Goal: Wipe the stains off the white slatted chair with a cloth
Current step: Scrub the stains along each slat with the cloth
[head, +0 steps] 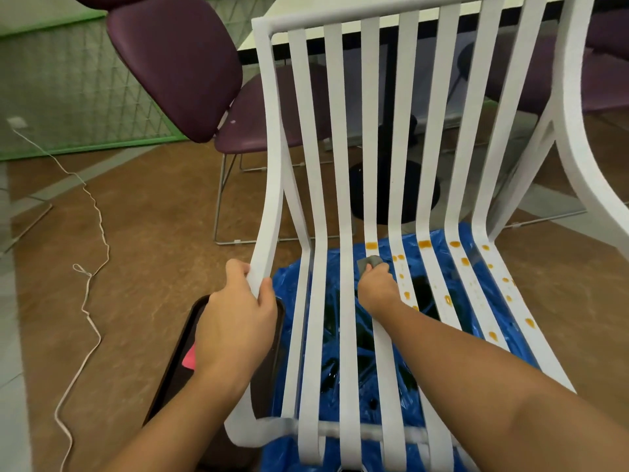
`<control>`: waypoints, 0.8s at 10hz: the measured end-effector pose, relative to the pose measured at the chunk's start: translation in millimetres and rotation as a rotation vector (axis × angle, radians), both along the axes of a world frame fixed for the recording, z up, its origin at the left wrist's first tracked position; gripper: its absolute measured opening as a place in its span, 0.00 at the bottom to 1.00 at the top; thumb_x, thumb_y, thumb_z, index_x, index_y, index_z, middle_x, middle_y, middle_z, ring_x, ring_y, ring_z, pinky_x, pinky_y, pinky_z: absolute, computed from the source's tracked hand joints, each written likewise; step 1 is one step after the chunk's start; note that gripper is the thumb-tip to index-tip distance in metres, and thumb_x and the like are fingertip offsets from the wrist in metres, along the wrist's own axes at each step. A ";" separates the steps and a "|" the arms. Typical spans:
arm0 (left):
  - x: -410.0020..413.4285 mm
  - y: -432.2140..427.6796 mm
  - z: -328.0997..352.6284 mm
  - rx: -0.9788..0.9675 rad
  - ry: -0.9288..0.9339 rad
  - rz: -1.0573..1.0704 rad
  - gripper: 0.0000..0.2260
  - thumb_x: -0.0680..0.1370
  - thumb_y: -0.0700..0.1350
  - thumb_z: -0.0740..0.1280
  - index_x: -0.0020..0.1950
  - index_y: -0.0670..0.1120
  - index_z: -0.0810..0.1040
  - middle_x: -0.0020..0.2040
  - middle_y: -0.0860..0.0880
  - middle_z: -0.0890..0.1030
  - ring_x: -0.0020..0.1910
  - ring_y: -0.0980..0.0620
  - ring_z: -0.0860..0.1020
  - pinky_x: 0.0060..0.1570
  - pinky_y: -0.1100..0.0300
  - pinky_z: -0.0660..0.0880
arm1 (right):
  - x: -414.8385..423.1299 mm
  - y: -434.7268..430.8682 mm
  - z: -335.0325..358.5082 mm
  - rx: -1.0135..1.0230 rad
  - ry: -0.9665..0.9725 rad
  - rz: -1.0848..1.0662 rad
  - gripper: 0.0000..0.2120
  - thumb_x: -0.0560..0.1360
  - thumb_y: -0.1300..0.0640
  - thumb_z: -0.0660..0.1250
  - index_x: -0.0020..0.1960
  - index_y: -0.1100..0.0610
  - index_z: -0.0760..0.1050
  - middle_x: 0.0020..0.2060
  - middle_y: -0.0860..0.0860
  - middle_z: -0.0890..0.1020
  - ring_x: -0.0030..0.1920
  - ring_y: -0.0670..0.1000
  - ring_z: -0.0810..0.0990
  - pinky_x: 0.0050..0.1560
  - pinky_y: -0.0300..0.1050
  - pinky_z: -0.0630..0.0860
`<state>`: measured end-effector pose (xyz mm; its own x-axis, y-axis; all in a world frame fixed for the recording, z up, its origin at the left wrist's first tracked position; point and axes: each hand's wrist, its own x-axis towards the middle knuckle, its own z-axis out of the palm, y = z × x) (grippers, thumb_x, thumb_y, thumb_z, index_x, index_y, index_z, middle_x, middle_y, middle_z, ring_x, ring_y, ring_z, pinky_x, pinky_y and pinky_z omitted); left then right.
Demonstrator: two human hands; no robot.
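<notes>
A person's left hand point(235, 321) grips the left edge of the chair point(371, 131), fingers curled round the frame. The right hand point(377, 287) pinches a small grey cloth point(371, 261) and presses it onto a middle slat of the seat.

Orange stains point(424, 244) dot the slats to the right, from the bend of the seat towards the near edge, and one lies just beyond the cloth on the same slat. A blue sheet point(354, 253) lies under the chair, and a dark tray point(166, 386) sits on the floor near left.

The cloth looks small against the spread of marks, so it may load up and smear orange along the white slats rather than lift it. Pushed off a slat's edge, it could slip into a gap, or shove residue down onto the sheet. A hard stroke to the right could shift the chair should the steadying grip loosen.
</notes>
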<state>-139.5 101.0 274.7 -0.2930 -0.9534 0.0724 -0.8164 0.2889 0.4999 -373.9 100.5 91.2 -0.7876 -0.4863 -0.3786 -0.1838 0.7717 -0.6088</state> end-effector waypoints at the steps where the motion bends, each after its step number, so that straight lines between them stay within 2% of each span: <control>1: 0.3 -0.6 -0.5 -0.003 -0.009 0.004 0.06 0.84 0.54 0.59 0.59 0.55 0.65 0.42 0.55 0.77 0.30 0.57 0.78 0.21 0.68 0.66 | -9.3 -12.7 -0.6 -0.011 -0.019 -0.016 0.18 0.85 0.48 0.48 0.66 0.61 0.63 0.52 0.58 0.78 0.50 0.57 0.79 0.43 0.49 0.71; 3: 0.1 -2.6 -4.7 -0.014 0.007 0.002 0.07 0.84 0.54 0.60 0.58 0.56 0.63 0.43 0.56 0.75 0.31 0.57 0.78 0.24 0.64 0.72 | -27.1 -30.8 -3.1 -0.124 -0.039 -0.050 0.19 0.84 0.51 0.49 0.65 0.63 0.67 0.58 0.61 0.75 0.58 0.61 0.75 0.50 0.49 0.67; 4: -0.5 -4.4 -6.5 -0.019 0.001 0.006 0.07 0.84 0.54 0.60 0.58 0.56 0.63 0.43 0.56 0.75 0.31 0.57 0.79 0.24 0.63 0.73 | -31.7 -39.9 -3.4 -0.202 -0.135 -0.153 0.19 0.83 0.52 0.49 0.66 0.63 0.67 0.59 0.61 0.75 0.59 0.61 0.75 0.52 0.51 0.68; 5: -1.2 -5.3 -6.6 -0.015 -0.002 0.000 0.07 0.84 0.53 0.60 0.57 0.55 0.63 0.43 0.55 0.76 0.31 0.56 0.79 0.24 0.62 0.74 | -29.4 -40.6 12.8 -0.060 -0.107 -0.064 0.22 0.84 0.57 0.50 0.76 0.65 0.58 0.64 0.62 0.73 0.61 0.58 0.74 0.54 0.46 0.72; 6: -1.9 -6.6 -6.0 -0.003 0.000 -0.004 0.06 0.84 0.53 0.60 0.57 0.55 0.63 0.41 0.56 0.76 0.30 0.55 0.80 0.24 0.59 0.78 | -32.7 -40.1 -3.5 0.039 0.148 0.145 0.26 0.84 0.59 0.54 0.78 0.66 0.53 0.64 0.61 0.73 0.61 0.55 0.74 0.55 0.42 0.74; 7: -2.1 -8.1 -6.3 -0.002 -0.004 -0.014 0.06 0.84 0.53 0.59 0.56 0.54 0.64 0.38 0.58 0.73 0.30 0.55 0.79 0.26 0.53 0.80 | -33.5 -37.5 -3.9 -0.217 -0.087 -0.066 0.23 0.83 0.56 0.54 0.77 0.59 0.59 0.63 0.62 0.73 0.56 0.56 0.74 0.47 0.40 0.73; 8: -2.0 -10.5 -8.8 -0.005 -0.020 -0.025 0.06 0.84 0.52 0.60 0.55 0.53 0.63 0.36 0.60 0.70 0.30 0.55 0.79 0.29 0.51 0.81 | -18.8 -26.1 4.7 -0.172 -0.024 -0.091 0.17 0.83 0.51 0.51 0.66 0.58 0.67 0.57 0.60 0.75 0.48 0.55 0.70 0.35 0.41 0.61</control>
